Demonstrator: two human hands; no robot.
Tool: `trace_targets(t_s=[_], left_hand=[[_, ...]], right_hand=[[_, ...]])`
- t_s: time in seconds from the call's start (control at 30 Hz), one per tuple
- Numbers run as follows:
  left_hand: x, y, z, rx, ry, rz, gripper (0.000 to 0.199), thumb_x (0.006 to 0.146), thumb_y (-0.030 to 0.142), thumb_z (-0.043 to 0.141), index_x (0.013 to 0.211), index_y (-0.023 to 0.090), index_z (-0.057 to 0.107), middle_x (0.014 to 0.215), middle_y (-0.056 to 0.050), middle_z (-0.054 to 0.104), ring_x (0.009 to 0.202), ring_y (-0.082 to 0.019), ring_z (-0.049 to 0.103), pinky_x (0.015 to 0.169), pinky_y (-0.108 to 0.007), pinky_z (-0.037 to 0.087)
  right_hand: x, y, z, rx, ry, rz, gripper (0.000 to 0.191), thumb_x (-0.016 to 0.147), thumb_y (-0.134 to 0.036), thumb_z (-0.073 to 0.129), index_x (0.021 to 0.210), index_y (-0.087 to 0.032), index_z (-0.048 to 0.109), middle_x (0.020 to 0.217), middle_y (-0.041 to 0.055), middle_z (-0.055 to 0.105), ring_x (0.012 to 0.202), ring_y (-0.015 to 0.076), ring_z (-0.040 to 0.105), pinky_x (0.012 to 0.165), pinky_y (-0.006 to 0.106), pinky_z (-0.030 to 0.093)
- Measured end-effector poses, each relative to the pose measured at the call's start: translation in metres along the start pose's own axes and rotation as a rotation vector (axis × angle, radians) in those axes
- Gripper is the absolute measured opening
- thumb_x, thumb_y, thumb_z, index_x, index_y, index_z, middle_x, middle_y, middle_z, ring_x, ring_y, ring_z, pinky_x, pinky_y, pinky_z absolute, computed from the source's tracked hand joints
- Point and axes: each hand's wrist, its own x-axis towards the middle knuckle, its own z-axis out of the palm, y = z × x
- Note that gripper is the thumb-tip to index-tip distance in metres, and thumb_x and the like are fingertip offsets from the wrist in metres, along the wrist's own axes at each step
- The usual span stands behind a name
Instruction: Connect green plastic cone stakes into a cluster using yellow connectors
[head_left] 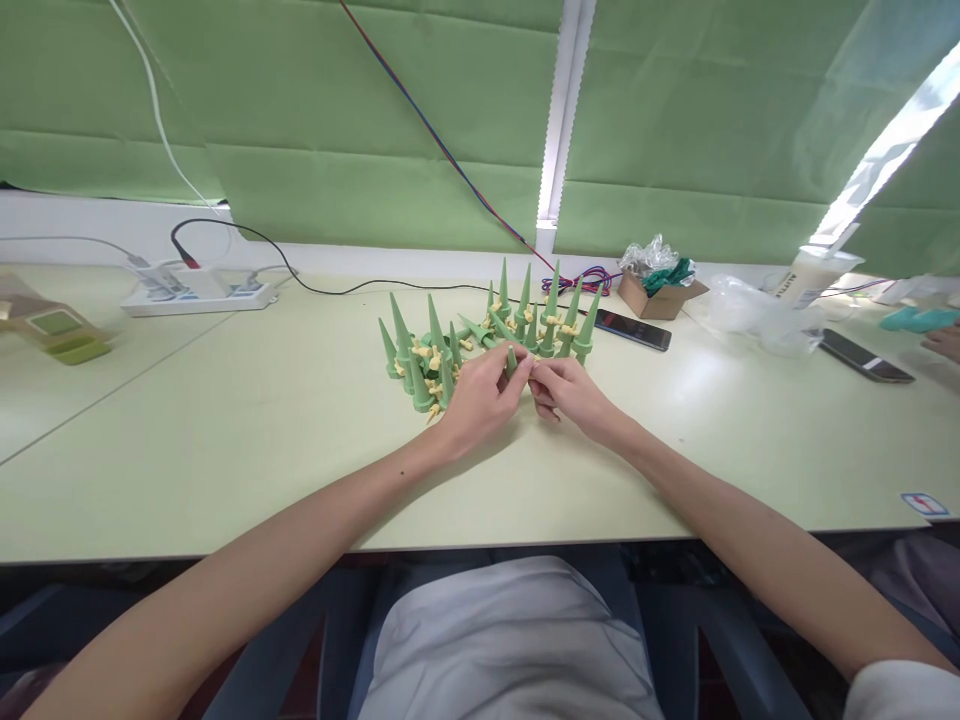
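Observation:
My left hand (487, 388) is closed around a green cone-shaped piece (511, 358), whose tip sticks up between thumb and fingers. Its fingertips meet those of my right hand (564, 388), which is pinched at the side of that piece; what the right fingers grip is hidden. Just beyond the hands stand many green cones with round bases, in a left cluster (421, 388) and a right cluster (551, 318). Small yellow parts (435, 358) sit on and among them. One green cone (475, 330) lies tilted between the clusters.
A phone (631, 330) and a small cardboard box (658, 298) lie behind right. Farther right are a plastic bag (765, 318), a cup (814, 275), another phone (866, 357) and another person's hand (945, 342). A power strip (199, 297) with cables stands back left.

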Motion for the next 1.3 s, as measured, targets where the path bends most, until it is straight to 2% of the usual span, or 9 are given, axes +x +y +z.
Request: trace_targets(t_s=[0.13, 0.23, 0.43, 0.63, 0.97, 1.13, 1.3], left_hand=[[0.0, 0.001, 0.0, 0.016, -0.001, -0.01, 0.013, 0.102, 0.025, 0.052, 0.094, 0.018, 0.06, 0.091, -0.003, 0.07, 0.069, -0.012, 0.057, 0.067, -0.027, 0.046], [0.0, 0.0, 0.0, 0.015, 0.013, 0.01, 0.018, 0.102, 0.025, 0.051, 0.088, 0.018, 0.059, 0.101, -0.006, 0.069, 0.075, -0.013, 0.059, 0.068, -0.027, 0.047], [-0.001, 0.0, 0.003, -0.003, 0.043, 0.085, 0.017, 0.103, 0.025, 0.052, 0.089, 0.018, 0.059, 0.094, -0.005, 0.067, 0.073, -0.013, 0.057, 0.067, -0.027, 0.047], [-0.002, -0.001, 0.003, 0.012, 0.017, 0.107, 0.015, 0.103, 0.024, 0.051, 0.094, 0.018, 0.061, 0.09, -0.005, 0.067, 0.077, -0.013, 0.06, 0.068, -0.027, 0.047], [-0.002, 0.001, 0.001, -0.035, -0.063, 0.015, 0.018, 0.103, 0.028, 0.05, 0.093, 0.019, 0.062, 0.085, -0.003, 0.069, 0.07, -0.013, 0.058, 0.067, -0.028, 0.045], [-0.002, 0.002, 0.001, -0.055, -0.081, -0.034, 0.02, 0.102, 0.031, 0.05, 0.093, 0.018, 0.063, 0.084, -0.003, 0.069, 0.064, -0.012, 0.055, 0.063, -0.027, 0.043], [0.0, 0.004, -0.001, -0.141, -0.107, -0.146, 0.022, 0.101, 0.035, 0.052, 0.093, 0.018, 0.064, 0.085, -0.003, 0.071, 0.057, -0.01, 0.05, 0.055, -0.026, 0.041]], right_hand=[[0.0, 0.002, 0.0, 0.014, 0.005, 0.015, 0.044, 0.103, -0.03, 0.047, 0.06, -0.02, 0.046, 0.047, -0.0076, 0.03, 0.036, 0.0081, 0.037, 0.038, 0.022, 0.033], [0.0, 0.001, 0.001, 0.037, 0.005, 0.012, 0.045, 0.103, -0.03, 0.046, 0.059, -0.02, 0.045, 0.047, -0.0076, 0.029, 0.036, 0.0079, 0.037, 0.038, 0.022, 0.032], [-0.001, -0.003, 0.002, 0.147, 0.004, 0.039, 0.045, 0.098, -0.026, 0.051, 0.055, -0.02, 0.043, 0.046, -0.0087, 0.025, 0.037, 0.0064, 0.03, 0.038, 0.021, 0.029], [0.0, -0.001, 0.0, 0.174, -0.019, 0.084, 0.043, 0.096, -0.028, 0.054, 0.055, -0.02, 0.042, 0.045, -0.0092, 0.025, 0.036, 0.0064, 0.033, 0.039, 0.02, 0.029], [0.001, 0.004, 0.001, 0.068, -0.007, 0.079, 0.045, 0.098, -0.03, 0.051, 0.055, -0.021, 0.042, 0.045, -0.0083, 0.028, 0.036, 0.0073, 0.036, 0.037, 0.02, 0.032], [0.002, 0.006, 0.0, 0.023, -0.002, 0.038, 0.044, 0.097, -0.03, 0.054, 0.055, -0.021, 0.043, 0.045, -0.0078, 0.03, 0.037, 0.0067, 0.033, 0.037, 0.021, 0.032], [0.003, 0.009, -0.003, -0.031, -0.007, -0.004, 0.045, 0.096, -0.032, 0.053, 0.054, -0.021, 0.043, 0.044, -0.0076, 0.031, 0.036, 0.0069, 0.033, 0.037, 0.022, 0.03]])
